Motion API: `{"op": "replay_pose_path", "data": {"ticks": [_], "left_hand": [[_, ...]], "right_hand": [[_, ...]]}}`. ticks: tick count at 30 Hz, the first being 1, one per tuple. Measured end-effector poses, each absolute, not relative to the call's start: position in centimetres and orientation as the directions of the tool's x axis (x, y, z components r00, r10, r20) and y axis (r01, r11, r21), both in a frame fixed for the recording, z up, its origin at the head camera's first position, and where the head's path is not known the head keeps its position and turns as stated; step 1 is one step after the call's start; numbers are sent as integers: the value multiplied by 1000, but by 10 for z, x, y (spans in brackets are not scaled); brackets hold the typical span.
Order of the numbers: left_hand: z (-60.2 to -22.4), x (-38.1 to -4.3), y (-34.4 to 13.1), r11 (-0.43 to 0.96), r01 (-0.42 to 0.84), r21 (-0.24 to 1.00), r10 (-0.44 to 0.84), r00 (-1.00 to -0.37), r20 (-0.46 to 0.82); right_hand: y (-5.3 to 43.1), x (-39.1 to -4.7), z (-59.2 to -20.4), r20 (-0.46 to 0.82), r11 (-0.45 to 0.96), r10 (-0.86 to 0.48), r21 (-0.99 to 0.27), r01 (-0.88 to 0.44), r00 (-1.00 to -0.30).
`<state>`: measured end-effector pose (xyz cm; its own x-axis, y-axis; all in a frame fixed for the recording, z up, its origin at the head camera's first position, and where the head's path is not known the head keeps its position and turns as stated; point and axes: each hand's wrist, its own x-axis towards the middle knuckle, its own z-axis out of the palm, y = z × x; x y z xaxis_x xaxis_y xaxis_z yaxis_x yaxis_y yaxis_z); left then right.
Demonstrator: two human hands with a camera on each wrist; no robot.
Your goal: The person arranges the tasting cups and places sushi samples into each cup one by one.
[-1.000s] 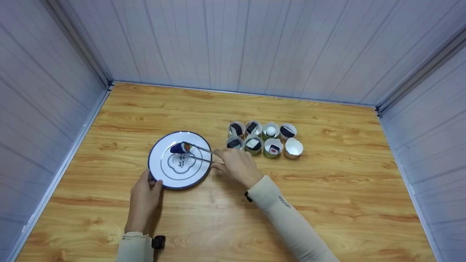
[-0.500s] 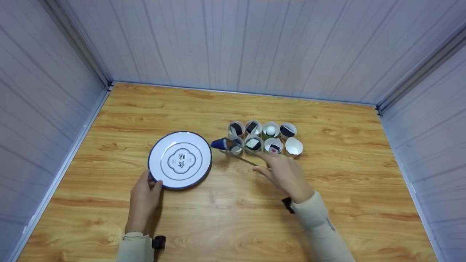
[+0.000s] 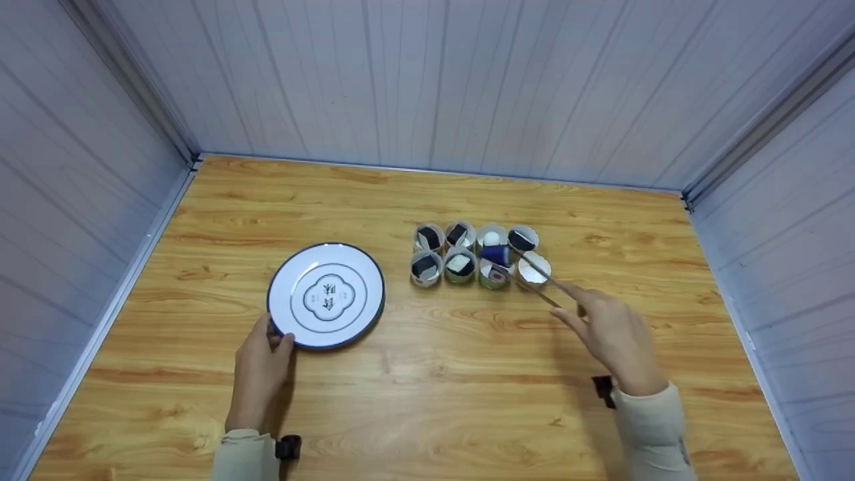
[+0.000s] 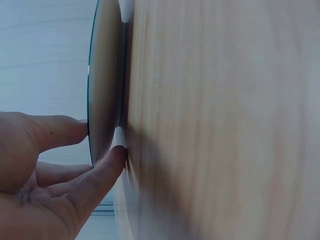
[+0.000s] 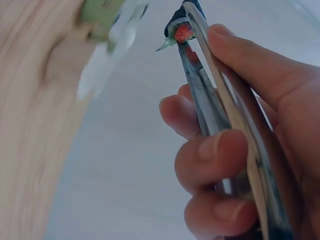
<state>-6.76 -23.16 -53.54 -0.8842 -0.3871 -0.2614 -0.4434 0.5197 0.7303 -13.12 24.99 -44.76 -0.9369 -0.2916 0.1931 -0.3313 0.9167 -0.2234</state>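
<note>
My right hand [image 3: 614,337] grips metal tongs [image 5: 207,102], fingers wrapped round both arms. Between the tong tips is a dark blue cone-shaped hand roll [image 3: 495,254], with red filling and a bit of green showing at its open end [image 5: 184,33]. In the head view it hangs over the cups, partly covering a cup [image 3: 493,283] that holds a dark-rimmed roll with a red centre. My left hand [image 3: 259,374] pinches the near left rim of a white, blue-edged plate [image 3: 287,287], thumb on top and fingers beneath. The plate rests on the table.
Several paper cups stand in two close rows, most holding small dark or white sushi-like pieces [image 3: 459,265]. The front right cup [image 3: 542,279] shows a white inside. Pale panel walls [image 3: 427,80] enclose the wooden table [image 3: 427,401] at the back and sides.
My right hand has carried the hand roll in the tongs off the plate, rightward over the cups. My left hand stays on the plate's rim. The head view has shifted slightly.
</note>
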Motion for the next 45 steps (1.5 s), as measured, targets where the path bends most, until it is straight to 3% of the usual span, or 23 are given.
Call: {"op": "replay_pose_path", "data": {"ticks": [10, 25, 45], "left_hand": [[-535, -68, -233, 517, -456, 725, -381, -880, -283], [-535, -65, -232, 527, -426, 735, -372, -894, -252], [-534, -68, -232, 495, -479, 725, -390, -868, -308]], "right_hand": [[291, -129, -454, 146, 953, -230, -166, -253, -962], [292, -134, -461, 129, 962, -246, -87, -258, -961], [298, -128, -456, 90, 947, -254, -179, -267, -963]]}}
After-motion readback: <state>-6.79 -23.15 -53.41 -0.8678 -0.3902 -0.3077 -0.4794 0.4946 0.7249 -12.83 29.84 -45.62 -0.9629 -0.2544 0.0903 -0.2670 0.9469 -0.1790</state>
